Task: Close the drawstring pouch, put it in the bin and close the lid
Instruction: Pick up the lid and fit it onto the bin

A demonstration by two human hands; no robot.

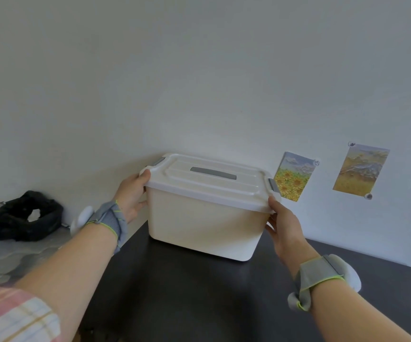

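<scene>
A cream plastic bin point(204, 223) stands on the dark table point(199, 297), near its far edge by the wall. Its white lid point(211, 181) lies flat on top, with a grey handle point(213, 173) in the middle and grey latches at both ends. My left hand point(132, 193) holds the bin's left end, thumb on the lid's corner and fingers under the rim. My right hand point(284, 225) grips the right end the same way, thumb against the lid's edge. No drawstring pouch is in view; the bin's inside is hidden.
Two small painted cards, a sunflower card point(294, 176) and a yellow landscape card point(361, 170), hang on the white wall behind the bin. A crumpled black bag point(24, 215) lies on the floor at the left. Both wrists wear grey straps.
</scene>
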